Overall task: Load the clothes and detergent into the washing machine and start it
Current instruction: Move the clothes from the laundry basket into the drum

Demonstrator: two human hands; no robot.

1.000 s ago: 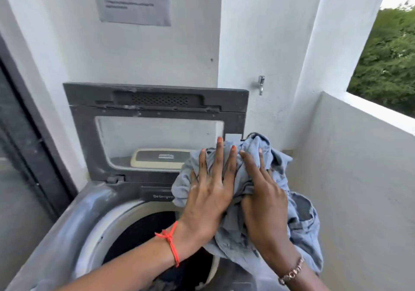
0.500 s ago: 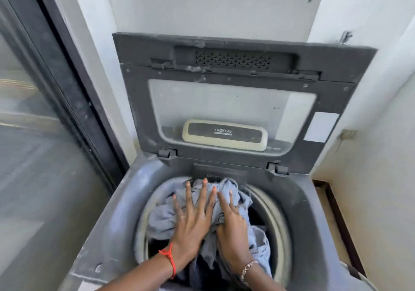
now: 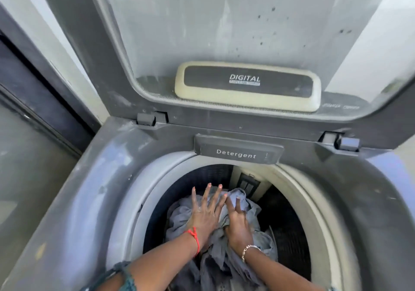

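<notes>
Palms down, the left hand [image 3: 206,215], fingers spread, and the right hand [image 3: 238,225], fingers extended, pressed side by side on the grey-blue clothes [image 3: 254,212]. These lay deep inside the drum [image 3: 208,175], no longer heaped at its rim as half a second before, below the Detergent drawer [image 3: 238,153].

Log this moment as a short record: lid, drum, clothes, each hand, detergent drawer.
lid: raised, standing upright behind the opening
drum: open, clothes inside
clothes: grey-blue, bunched low in the drum
left hand: flat, fingers spread, presses on the clothes
right hand: beside the left, presses on the clothes
detergent drawer: closed, at the back rim, untouched
</notes>
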